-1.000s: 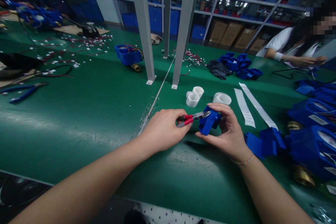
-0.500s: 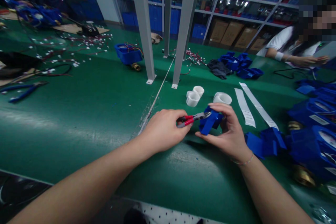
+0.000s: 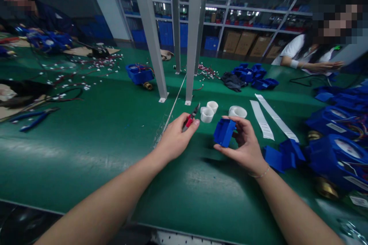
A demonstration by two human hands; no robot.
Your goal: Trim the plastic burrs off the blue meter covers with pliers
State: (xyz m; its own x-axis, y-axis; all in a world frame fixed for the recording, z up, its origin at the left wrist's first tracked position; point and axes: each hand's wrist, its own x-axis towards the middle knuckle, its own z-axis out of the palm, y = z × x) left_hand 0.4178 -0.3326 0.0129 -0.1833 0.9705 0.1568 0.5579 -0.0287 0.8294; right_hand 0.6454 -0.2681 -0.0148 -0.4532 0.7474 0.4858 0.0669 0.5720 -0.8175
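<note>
My left hand is closed around the red handles of a pair of side cutters, whose dark jaws point up and away from me. To its right, my right hand grips a blue plastic housing part between thumb and fingers, above the green tabletop. The cutters and the blue part are apart. Just beyond them stand white label rolls and another white roll. Beside my right wrist lie more blue plastic pieces.
Blue meters with brass fittings crowd the right side. Two white label strips lie ahead. Grey metal posts rise from the table. Blue-handled pliers and scattered wires lie left. A co-worker sits at the far right, another person at the far left.
My left hand has drawn the cutters back left from the blue part, and their jaws now point upward. The blue part has turned in my right hand. The camera view has shifted.
</note>
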